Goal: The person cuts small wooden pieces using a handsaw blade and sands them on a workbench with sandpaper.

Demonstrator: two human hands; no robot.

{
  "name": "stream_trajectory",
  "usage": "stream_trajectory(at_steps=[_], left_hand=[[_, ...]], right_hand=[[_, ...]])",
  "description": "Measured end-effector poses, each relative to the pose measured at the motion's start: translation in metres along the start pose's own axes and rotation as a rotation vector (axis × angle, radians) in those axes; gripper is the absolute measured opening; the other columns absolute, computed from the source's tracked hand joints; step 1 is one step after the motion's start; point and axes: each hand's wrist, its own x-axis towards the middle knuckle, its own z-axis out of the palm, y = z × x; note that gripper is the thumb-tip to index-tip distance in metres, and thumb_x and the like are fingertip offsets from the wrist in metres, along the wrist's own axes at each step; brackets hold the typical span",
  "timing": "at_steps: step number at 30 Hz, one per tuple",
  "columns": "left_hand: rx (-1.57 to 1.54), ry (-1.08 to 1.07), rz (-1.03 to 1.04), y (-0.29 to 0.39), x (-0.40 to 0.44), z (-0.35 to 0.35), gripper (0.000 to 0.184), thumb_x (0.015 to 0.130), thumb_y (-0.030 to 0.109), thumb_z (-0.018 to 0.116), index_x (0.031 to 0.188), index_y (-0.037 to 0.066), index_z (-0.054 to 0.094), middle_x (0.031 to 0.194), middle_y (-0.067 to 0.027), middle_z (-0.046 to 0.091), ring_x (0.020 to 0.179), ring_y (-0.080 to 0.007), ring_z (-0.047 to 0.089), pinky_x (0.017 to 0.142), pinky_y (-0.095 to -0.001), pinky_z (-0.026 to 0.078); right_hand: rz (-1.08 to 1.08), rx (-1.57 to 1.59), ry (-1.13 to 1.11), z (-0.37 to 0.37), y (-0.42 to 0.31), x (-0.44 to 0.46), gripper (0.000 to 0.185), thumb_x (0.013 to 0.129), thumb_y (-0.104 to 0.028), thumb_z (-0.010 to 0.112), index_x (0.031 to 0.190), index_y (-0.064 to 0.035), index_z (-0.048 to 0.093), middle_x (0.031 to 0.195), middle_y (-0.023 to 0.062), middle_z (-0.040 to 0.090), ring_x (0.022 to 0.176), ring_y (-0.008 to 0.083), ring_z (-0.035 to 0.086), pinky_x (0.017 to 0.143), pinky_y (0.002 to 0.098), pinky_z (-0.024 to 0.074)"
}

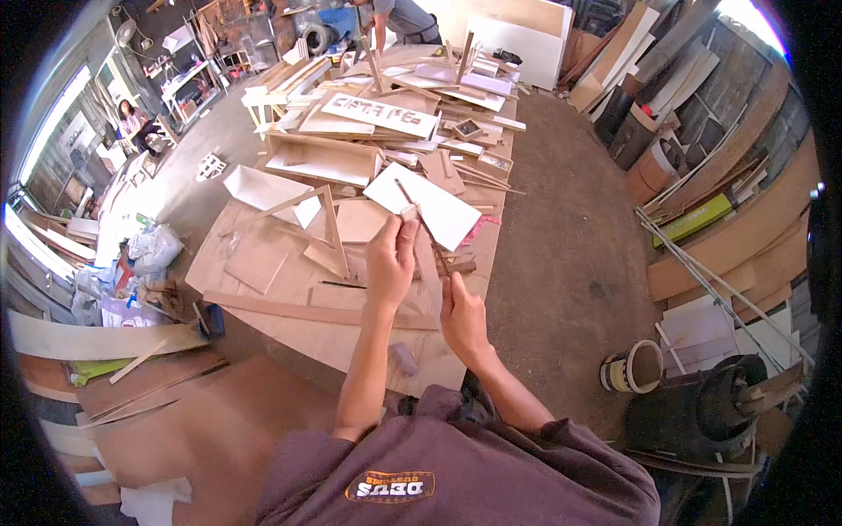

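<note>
My left hand is raised over the workbench, its thumb and fingers pinched on a small pale block. In my right hand is the lower end of a thin dark stick, which slants up to the left past the block. A narrow pale strip hangs between the two hands; which hand holds it I cannot tell. Behind the stick a white board lies on the pile. A long wooden strip and a small greyish piece rest on the bench nearer me.
Wood offcuts and a lettered white board cover the bench's far part. One person leans over its far end; another sits at the left. A bucket and a black drum stand at the right.
</note>
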Motion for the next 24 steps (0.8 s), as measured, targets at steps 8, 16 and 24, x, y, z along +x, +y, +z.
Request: stream_trajectory(at_steps=[8,16,24], left_hand=[[0.031,-0.001,0.026,0.006,-0.005,0.007,0.032,0.101,0.026,0.053,0.082,0.001,0.049,0.062,-0.0159,0.051,0.051,-0.0312,0.053,0.049,-0.0407,0.039],[0.048,0.156,-0.012,-0.009,0.005,-0.015,0.038,0.104,0.031,0.048,0.080,0.001,0.048,0.059,-0.0113,0.049,0.050,-0.0202,0.048,0.048,-0.0353,0.037],[0.004,0.144,-0.113,-0.015,-0.003,-0.012,0.034,0.103,0.028,0.051,0.081,0.001,0.051,0.064,-0.0117,0.052,0.055,-0.0222,0.048,0.052,-0.0359,0.038]], right_hand=[[-0.139,-0.028,0.064,-0.007,-0.005,0.022,0.010,0.097,-0.014,0.052,0.096,-0.0045,0.052,0.064,0.0232,0.060,0.060,0.0432,0.062,0.050,0.0508,0.0463],[-0.122,-0.013,0.002,-0.004,0.034,-0.023,0.019,0.099,-0.018,0.054,0.086,-0.0048,0.049,0.057,0.0215,0.049,0.051,0.0415,0.055,0.045,0.0447,0.0409],[-0.223,-0.030,0.070,0.013,0.053,-0.024,0.020,0.097,-0.015,0.057,0.081,-0.0050,0.049,0.056,0.0183,0.050,0.047,0.0369,0.054,0.043,0.0430,0.0391]])
